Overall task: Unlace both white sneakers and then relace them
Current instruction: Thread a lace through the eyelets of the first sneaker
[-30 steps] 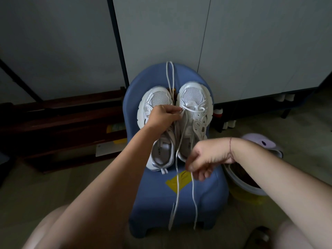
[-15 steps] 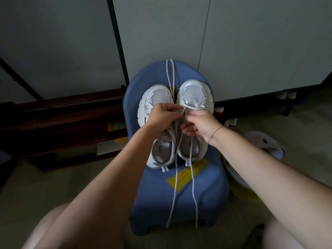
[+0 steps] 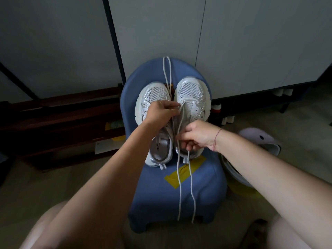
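Two white sneakers stand side by side, toes away from me, on a small blue chair point(image 3: 203, 186). The left sneaker point(image 3: 154, 97) has no lace in it. A loose white lace point(image 3: 166, 72) hangs over the chair back between the toes. The right sneaker point(image 3: 193, 92) carries a lace through its front eyelets. My left hand point(image 3: 161, 113) pinches that lace near the toe end. Over the sneaker's opening, my right hand point(image 3: 197, 135) grips the lace strands, whose two ends point(image 3: 185, 191) hang down over the seat front.
A yellow sticker point(image 3: 179, 175) lies on the chair seat. A white and lilac basin point(image 3: 258, 141) sits on the floor to the right. Dark wooden boards point(image 3: 59, 119) lie at the left, grey cabinet doors stand behind, and my knees show at the bottom.
My right hand went up to the sneaker's front eyelets, then drew back toward me along the lace. My left hand stayed at the toe end.
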Motion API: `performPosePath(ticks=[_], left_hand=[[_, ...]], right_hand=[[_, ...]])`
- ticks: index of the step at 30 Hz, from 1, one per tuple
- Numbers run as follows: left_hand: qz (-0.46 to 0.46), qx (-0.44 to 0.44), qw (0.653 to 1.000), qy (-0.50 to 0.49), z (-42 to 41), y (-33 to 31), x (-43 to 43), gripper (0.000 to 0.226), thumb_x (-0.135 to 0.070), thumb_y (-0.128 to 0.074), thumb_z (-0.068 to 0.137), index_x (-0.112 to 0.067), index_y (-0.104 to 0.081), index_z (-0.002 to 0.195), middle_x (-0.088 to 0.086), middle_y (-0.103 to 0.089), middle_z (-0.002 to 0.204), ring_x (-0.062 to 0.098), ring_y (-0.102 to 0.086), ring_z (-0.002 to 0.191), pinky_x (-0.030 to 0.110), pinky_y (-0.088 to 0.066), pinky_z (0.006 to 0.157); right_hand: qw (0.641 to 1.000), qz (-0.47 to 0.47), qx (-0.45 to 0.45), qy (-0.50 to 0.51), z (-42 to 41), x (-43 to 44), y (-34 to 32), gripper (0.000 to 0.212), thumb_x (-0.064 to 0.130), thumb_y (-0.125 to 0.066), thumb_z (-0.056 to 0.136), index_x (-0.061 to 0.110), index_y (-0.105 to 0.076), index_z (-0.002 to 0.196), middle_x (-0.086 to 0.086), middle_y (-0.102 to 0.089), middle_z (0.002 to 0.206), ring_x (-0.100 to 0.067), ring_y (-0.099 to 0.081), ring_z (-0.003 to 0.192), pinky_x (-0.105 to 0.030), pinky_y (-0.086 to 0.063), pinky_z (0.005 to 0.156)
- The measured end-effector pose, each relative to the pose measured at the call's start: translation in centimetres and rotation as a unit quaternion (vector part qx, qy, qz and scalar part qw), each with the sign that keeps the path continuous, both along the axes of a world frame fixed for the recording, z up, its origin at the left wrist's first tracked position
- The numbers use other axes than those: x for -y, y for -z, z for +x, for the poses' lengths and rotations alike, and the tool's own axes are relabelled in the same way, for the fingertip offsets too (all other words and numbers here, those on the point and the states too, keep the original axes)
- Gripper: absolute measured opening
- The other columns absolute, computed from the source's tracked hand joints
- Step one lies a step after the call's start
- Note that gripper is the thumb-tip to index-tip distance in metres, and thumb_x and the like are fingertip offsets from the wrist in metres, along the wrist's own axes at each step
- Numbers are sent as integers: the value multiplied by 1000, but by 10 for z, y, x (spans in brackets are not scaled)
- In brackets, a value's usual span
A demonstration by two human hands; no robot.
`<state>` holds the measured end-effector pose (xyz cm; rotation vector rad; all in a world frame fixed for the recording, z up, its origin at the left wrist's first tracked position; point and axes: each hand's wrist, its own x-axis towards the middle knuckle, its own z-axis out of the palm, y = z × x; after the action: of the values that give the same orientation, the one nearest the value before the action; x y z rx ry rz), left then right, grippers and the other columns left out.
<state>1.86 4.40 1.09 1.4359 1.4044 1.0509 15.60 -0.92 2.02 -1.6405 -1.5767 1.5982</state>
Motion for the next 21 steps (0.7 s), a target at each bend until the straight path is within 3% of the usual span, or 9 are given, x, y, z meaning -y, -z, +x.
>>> performPosePath(ticks=[3,7,9,12,16,21], left_hand=[[-1,3,1000,2,0,0,1,29,-4,-73,81,-9,-73,110,2,-71,89,7,-63,77,20,-52,84],[0,4,1000,2,1,1,1,29,-4,-73,81,-8,-72,110,1,-70,86,6,-62,75,19,-51,83],[3,7,1000,3,0,1,1,30,-3,-73,82,-7,-72,111,4,-70,89,8,-62,78,21,-51,85],[4,14,1000,4,0,1,2,29,-3,-73,82,-7,-72,111,5,-71,92,9,-63,81,21,-51,86],[-4,14,1000,8,-1,2,2,29,-3,-73,81,-8,-72,110,2,-71,88,12,-64,83,26,-53,90],[-5,21,1000,7,0,1,1,30,-1,-73,81,-8,-72,110,4,-71,91,12,-64,84,27,-52,91]], right_hand=[[999,-32,12,-18,9,-1,-9,21,22,-54,95,5,-56,84,-7,-63,60,-8,-57,41,-14,-41,38],[978,-98,140,-117,21,8,-9,28,29,-52,96,5,-57,82,-9,-64,68,-10,-62,45,-16,-47,41],[982,-80,144,-93,22,8,-4,26,27,-53,96,6,-57,81,-8,-64,71,-7,-61,44,-15,-46,41],[997,-29,64,33,22,1,2,23,21,-51,97,8,-56,78,-6,-60,65,-4,-55,37,-14,-42,38],[984,49,34,170,25,-6,9,28,24,-54,95,9,-58,72,-5,-56,59,-3,-46,29,-11,-31,31],[990,-101,68,68,21,8,10,34,34,-50,96,5,-54,78,-7,-62,52,-7,-49,30,-11,-33,31]])
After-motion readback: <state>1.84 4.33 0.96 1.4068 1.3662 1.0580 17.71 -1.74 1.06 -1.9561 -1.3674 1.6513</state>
